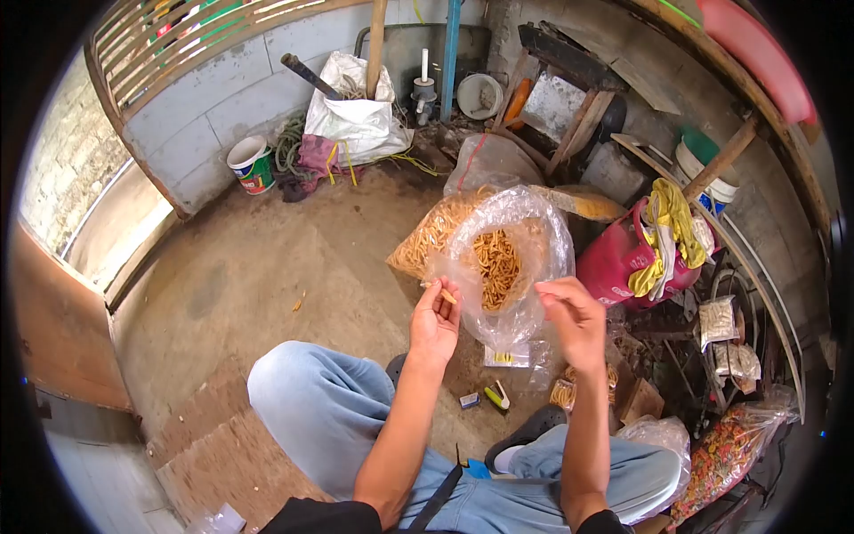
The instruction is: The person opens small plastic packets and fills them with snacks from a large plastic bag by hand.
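snack sticks (496, 271) lie in an open clear bag (559, 240); left hand (436, 311), at its 8 o'clock, lightly pinches one stick (448, 296), right hand (578, 316), at 4, has bent fingers, hold unclear. a pink container (614, 262) crowds 3 o'clock, a second filled bag (422, 236) 10.

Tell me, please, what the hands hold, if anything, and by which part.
The left hand pinches a small tan stick; exactly where along it is unclear. Whether the right hand holds the clear plastic bag cannot be told.

Grey block wall (240, 98); wooden slats (178, 51) above; stained floor (213, 276).
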A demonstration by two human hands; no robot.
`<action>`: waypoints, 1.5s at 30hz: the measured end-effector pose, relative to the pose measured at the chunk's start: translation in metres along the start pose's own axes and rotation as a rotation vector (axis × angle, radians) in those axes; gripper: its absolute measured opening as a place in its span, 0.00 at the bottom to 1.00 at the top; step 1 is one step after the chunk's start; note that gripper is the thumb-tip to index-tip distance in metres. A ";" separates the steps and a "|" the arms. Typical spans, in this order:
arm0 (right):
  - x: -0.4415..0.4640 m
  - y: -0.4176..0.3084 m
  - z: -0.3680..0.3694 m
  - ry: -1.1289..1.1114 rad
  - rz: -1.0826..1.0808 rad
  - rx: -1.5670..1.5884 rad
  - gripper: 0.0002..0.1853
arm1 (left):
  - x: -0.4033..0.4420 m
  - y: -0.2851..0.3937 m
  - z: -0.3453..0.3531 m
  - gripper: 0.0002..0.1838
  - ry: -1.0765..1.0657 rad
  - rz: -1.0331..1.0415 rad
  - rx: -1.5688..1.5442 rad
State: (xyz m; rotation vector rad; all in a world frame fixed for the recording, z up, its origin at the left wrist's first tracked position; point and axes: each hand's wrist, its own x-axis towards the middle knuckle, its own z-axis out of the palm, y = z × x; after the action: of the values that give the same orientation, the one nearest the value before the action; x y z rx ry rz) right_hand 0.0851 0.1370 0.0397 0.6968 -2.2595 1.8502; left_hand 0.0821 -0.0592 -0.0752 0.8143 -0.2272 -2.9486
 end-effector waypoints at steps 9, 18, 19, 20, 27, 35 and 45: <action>0.020 -0.017 -0.054 -0.078 -0.117 0.425 0.14 | 0.004 0.003 -0.004 0.05 -0.038 -0.032 -0.015; -0.012 0.284 0.000 0.028 0.648 -0.323 0.14 | 0.023 -0.012 -0.018 0.06 0.082 -0.061 0.086; -0.020 0.295 0.007 0.034 0.660 -0.319 0.14 | 0.026 -0.015 -0.020 0.06 0.089 -0.069 0.094; -0.026 0.306 0.015 0.040 0.531 -0.429 0.13 | 0.030 -0.017 -0.021 0.06 0.097 -0.091 0.079; 0.005 0.323 0.029 -0.022 0.328 -0.718 0.11 | 0.046 -0.022 -0.021 0.07 0.097 -0.125 0.060; 0.014 0.328 0.030 -0.232 0.462 -0.917 0.15 | 0.053 -0.024 -0.025 0.08 0.092 -0.133 0.101; 0.009 0.258 0.000 0.296 0.589 -0.034 0.11 | 0.042 -0.029 -0.014 0.07 0.043 -0.123 0.103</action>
State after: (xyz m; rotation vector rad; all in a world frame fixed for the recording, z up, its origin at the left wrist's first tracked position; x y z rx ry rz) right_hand -0.0350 0.1699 -0.1865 -0.2781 -2.4401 1.9557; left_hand 0.0522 -0.0368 -0.1136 0.9359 -0.3404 -3.0514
